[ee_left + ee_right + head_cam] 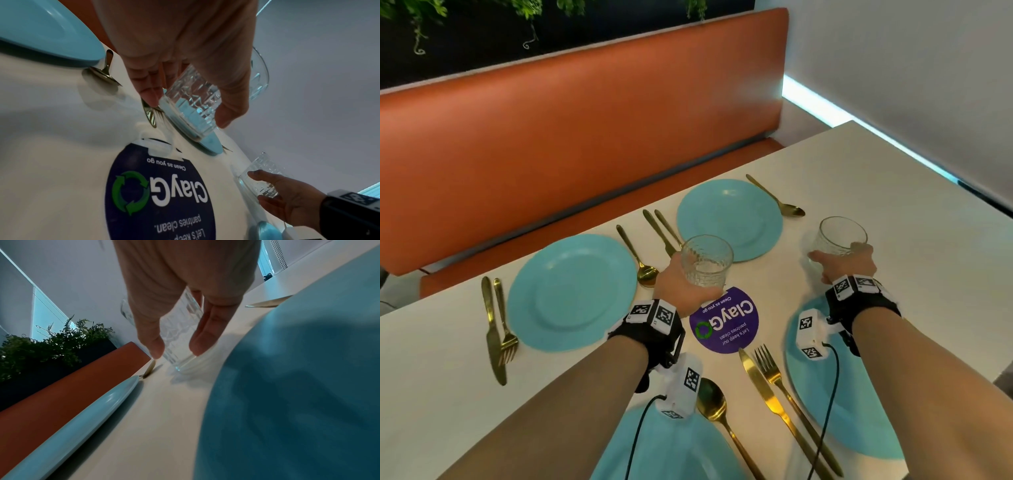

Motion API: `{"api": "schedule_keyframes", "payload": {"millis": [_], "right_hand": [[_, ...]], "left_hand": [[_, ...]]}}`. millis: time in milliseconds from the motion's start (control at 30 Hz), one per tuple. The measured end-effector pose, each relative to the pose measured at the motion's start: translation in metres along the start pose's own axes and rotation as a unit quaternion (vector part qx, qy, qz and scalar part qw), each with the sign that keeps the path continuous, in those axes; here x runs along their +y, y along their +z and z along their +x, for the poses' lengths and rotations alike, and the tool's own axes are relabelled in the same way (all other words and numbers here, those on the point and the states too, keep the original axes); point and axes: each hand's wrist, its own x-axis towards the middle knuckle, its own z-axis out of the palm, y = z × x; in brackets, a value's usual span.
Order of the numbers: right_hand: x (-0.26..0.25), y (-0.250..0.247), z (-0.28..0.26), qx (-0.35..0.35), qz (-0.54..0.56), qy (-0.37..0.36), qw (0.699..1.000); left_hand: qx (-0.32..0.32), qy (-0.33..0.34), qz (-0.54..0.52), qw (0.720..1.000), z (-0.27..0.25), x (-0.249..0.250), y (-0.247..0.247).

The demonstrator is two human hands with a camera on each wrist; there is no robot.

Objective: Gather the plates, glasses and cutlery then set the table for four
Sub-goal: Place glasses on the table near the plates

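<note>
I see a white table (859, 178) in front of an orange bench; four light blue plates (571, 291) lie on it, each flanked by gold cutlery: a knife (491, 329) and fork (504, 322) on one side, a spoon (640, 257) on the other; a round purple sticker (726, 325) sits at the centre; a glass (837, 240) stands on the top beyond the near right plate.

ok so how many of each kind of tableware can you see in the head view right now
blue plates: 4
clear glasses: 2
gold knives: 3
gold forks: 3
gold spoons: 3
total: 15
</note>
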Motion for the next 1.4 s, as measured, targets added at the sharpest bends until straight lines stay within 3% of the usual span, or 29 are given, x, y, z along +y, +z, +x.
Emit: {"api": "schedule_keyframes", "payload": {"millis": [600, 1400], "right_hand": [[0.0, -0.004, 0.004, 0.011, 0.017, 0.021, 1.0], [-0.005, -0.02, -0.054, -0.043, -0.076, 0.007, 0.996]], "left_hand": [[-0.073, 0.007, 0.023, 0.997, 0.0, 0.007, 0.024], [-0.155, 0.007, 0.045, 0.987, -0.001, -0.007, 0.027]]}}
